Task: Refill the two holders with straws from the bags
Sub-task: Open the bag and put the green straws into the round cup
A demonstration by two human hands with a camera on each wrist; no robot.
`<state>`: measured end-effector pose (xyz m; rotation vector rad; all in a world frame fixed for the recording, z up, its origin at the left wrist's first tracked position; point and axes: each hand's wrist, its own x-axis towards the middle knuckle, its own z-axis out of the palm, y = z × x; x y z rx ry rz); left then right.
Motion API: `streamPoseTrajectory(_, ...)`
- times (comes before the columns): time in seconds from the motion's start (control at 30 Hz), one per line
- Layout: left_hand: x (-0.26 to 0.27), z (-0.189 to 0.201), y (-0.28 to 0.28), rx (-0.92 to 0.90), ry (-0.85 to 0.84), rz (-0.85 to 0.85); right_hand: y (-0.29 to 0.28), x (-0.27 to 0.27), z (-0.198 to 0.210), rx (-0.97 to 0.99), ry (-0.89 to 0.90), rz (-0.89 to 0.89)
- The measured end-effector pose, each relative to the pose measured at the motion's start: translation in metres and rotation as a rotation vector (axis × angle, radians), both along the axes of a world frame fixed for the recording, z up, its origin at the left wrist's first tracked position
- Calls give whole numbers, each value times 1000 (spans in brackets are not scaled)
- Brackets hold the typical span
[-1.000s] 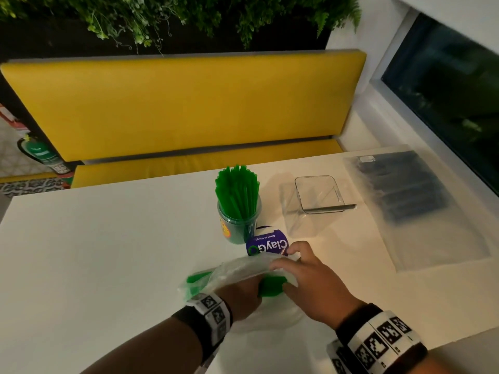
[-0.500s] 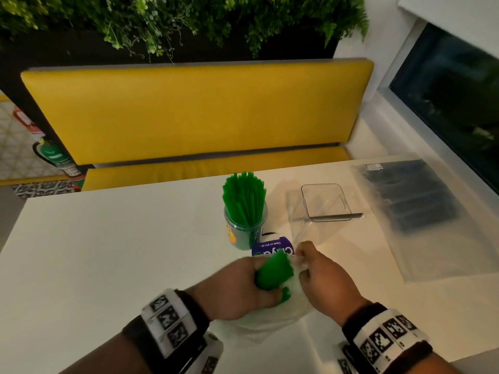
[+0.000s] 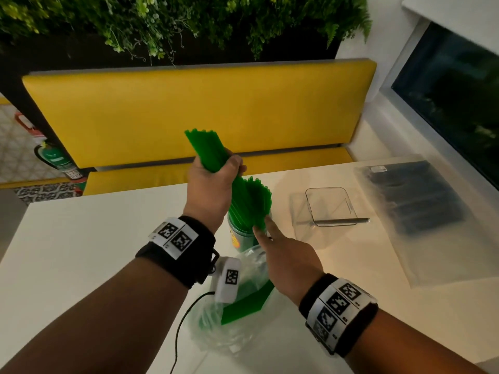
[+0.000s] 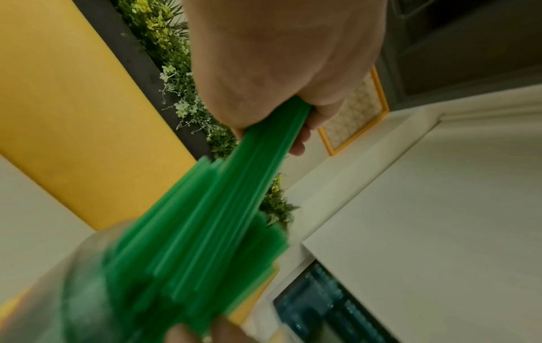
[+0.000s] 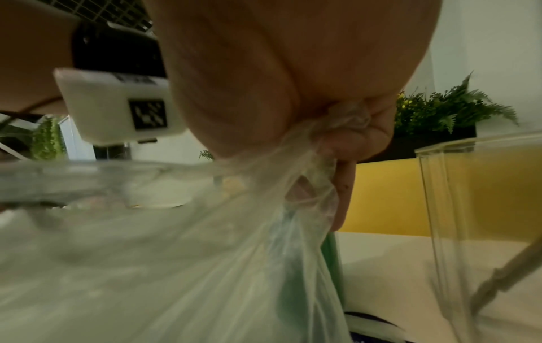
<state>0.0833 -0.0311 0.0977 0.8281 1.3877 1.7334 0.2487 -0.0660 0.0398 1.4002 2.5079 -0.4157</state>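
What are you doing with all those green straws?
Filling up straw holders. The left hand grips a bunch of green straws and is lowering it into the round cup, which already holds plenty. The right hand holds the thin plastic bag that the straws came from; a few green ones remain inside. The clear square holder beside it has just one dark straw, and the bag of dark straws lies untouched on the table.

Dim, warm indoor light; both wrist views are smeared with motion blur and bent at the edges.
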Motion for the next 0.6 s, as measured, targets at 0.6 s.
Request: streamPoseTrajectory(0.6, -10, -69, -10, -91, 682, -365, 3, 4, -3, -131, 54, -31)
